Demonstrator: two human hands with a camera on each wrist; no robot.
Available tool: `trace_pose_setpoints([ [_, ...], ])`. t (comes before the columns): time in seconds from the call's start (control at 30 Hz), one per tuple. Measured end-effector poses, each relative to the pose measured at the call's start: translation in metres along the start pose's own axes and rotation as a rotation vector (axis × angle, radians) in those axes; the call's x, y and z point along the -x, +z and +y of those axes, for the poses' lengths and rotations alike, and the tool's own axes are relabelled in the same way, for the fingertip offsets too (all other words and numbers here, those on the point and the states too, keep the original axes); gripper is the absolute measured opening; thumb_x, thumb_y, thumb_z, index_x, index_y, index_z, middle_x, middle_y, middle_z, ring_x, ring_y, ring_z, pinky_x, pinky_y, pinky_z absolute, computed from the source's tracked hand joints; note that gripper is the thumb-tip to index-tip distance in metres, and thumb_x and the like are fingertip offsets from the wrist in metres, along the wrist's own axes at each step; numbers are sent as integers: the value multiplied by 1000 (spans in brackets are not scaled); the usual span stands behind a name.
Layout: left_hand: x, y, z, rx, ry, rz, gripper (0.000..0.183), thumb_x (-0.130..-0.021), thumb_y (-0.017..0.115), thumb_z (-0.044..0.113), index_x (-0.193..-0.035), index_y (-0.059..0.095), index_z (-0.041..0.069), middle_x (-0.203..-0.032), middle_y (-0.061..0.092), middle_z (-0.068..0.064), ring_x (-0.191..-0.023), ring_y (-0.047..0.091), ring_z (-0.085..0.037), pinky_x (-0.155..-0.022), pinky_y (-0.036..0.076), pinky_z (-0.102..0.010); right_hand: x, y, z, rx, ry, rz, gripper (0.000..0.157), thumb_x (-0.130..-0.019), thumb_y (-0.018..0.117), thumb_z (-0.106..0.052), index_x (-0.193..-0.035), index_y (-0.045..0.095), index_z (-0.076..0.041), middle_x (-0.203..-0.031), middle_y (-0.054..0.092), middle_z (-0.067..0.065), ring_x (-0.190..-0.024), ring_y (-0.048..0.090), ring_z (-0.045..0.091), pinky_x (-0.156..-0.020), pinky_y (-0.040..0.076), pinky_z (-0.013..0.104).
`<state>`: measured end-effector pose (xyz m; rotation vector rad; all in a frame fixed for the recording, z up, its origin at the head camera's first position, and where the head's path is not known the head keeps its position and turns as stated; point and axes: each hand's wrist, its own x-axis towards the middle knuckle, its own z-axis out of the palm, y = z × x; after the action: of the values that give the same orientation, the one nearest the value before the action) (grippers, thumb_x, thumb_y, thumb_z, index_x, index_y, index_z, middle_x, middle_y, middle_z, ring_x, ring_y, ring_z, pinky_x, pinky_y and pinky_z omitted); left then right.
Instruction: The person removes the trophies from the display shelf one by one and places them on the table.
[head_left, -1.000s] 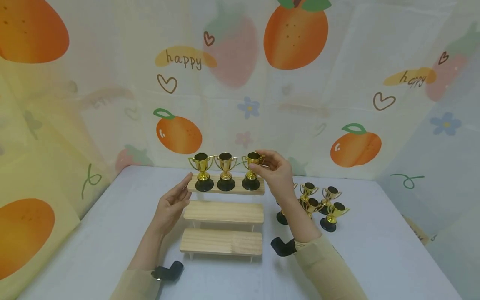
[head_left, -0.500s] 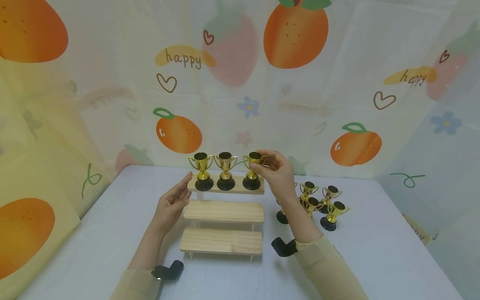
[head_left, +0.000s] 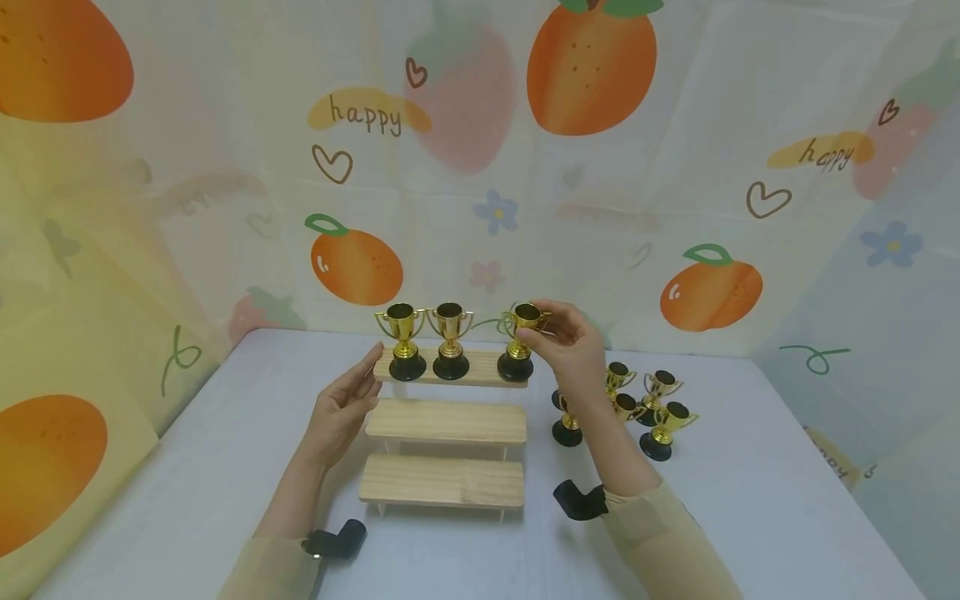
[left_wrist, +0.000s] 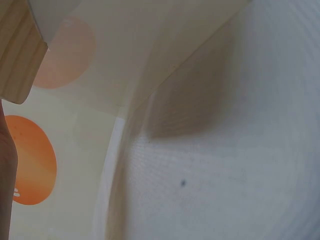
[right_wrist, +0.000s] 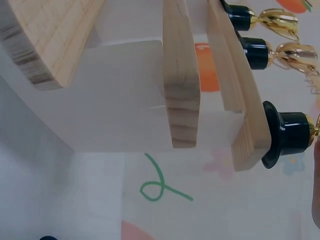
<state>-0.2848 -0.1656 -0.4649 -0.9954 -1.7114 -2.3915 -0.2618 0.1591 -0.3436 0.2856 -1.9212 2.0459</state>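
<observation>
Three gold trophy cups with black bases are at the top board (head_left: 480,370) of a three-tier wooden stand. The left trophy (head_left: 406,337) and the middle trophy (head_left: 450,337) stand close together. Set apart from them is the right trophy (head_left: 519,346), at the board's right end; my right hand (head_left: 572,354) pinches its cup between thumb and fingers. In the right wrist view, this trophy's black base (right_wrist: 287,134) lies against or very near the board. My left hand (head_left: 341,412) touches the stand's left side with extended fingers, near the top board's end.
Below are the stand's middle board (head_left: 447,422) and lower board (head_left: 442,482). Several more trophies (head_left: 657,433) are grouped right of the stand on the white-covered table (head_left: 757,500), partly hidden by the right forearm. A fruit-print cloth (head_left: 577,192) hangs behind.
My right hand has shifted the right trophy rightward along the top board, widening its distance from the middle trophy. My left hand has stayed in place.
</observation>
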Motion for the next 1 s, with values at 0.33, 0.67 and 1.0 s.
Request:
trace_pose_setpoints([
  [0.33, 0, 0, 1, -4, -2, 4, 64, -90, 40, -22, -150, 20, -12, -157, 40, 14, -142, 40, 4, -117, 36, -14, 8, -21, -4, 58, 2, 53, 42, -83, 76, -3, -124, 64, -5, -99, 71, -16, -95, 68, 4, -83, 61, 16],
  [0.67, -1, 1, 1, 2, 5, 1, 64, -91, 41, -21, -150, 21, -12, -157, 40, 13, -142, 40, 4, -117, 36, -14, 13, -39, -6, 14, -22, 123, 40, -81, 76, 0, -119, 66, -6, -97, 72, -11, -90, 68, 5, -80, 61, 15],
  [1.0, 0, 1, 1, -12, -13, 6, 64, -92, 42, -20, -151, 21, -10, -158, 39, 13, -142, 39, 6, -117, 36, -13, 21, -51, -2, 48, 16, 167, 39, -81, 77, 1, -118, 65, -6, -96, 71, -9, -91, 67, 6, -82, 60, 13],
])
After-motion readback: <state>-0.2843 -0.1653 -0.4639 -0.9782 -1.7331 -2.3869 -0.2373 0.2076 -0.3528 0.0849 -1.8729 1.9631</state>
